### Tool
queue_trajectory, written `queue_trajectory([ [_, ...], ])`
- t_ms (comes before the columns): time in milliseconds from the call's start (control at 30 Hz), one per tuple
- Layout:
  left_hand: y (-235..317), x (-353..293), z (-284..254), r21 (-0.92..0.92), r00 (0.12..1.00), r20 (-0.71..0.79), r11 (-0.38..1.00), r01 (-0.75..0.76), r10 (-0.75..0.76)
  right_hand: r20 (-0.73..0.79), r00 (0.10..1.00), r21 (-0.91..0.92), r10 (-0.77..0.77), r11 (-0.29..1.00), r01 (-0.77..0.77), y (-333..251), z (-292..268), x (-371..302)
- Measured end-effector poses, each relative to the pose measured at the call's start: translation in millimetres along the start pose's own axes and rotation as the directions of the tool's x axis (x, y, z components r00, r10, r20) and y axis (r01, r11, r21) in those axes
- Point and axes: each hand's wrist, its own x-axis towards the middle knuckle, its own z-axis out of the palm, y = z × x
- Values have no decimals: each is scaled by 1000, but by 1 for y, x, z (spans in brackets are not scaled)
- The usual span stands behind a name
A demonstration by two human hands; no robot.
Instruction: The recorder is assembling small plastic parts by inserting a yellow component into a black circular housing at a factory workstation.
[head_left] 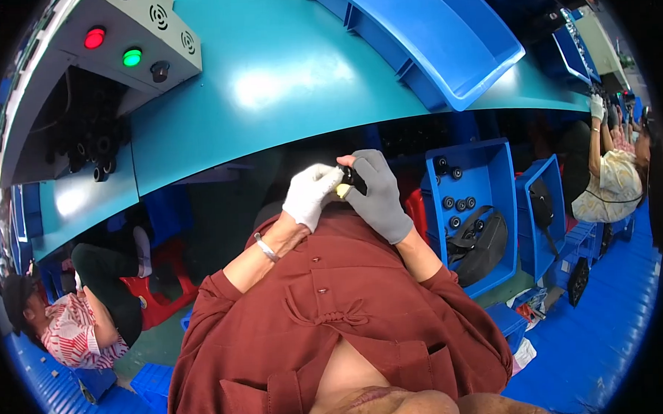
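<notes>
Two gloved hands meet at the waist, short of the teal table [197, 128]'s near edge. Between their fingertips: small black part [349, 176]. Left hand [311, 196], white glove, narrow pinch on its left side; right hand [378, 196], grey glove, fingers curled around the other side. Markings: black concentric-arc symbols [158, 17] on the pale machine box [131, 24], beside red lamp [94, 38] and green lamp [132, 57]. Lettering too small to read. Right: blue bin [483, 169] holding black wheels [449, 202], dark bag [486, 247].
</notes>
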Motion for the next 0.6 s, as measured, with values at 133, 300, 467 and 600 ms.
queue_trajectory([
  [133, 3, 2, 1, -114, 999, 24, 992, 51, -49, 40, 999, -20, 17, 1000, -17, 4, -1, -1],
  [300, -9, 12, -17, -289, 988, 145, 953, 88, -48, 8, 1000, -8, 3, 1000, -3, -1, 5, 0],
  [467, -16, 13, -22, -382, 982, 180, 917, 116, -49, 30, 1000, -50, -9, 999, 11, 8, 6, -3],
  [600, -12, 14, -17, -419, 983, 84, 890, 181, -161, 33, 999, -100, -7, 995, 11, 7, 7, -1],
])
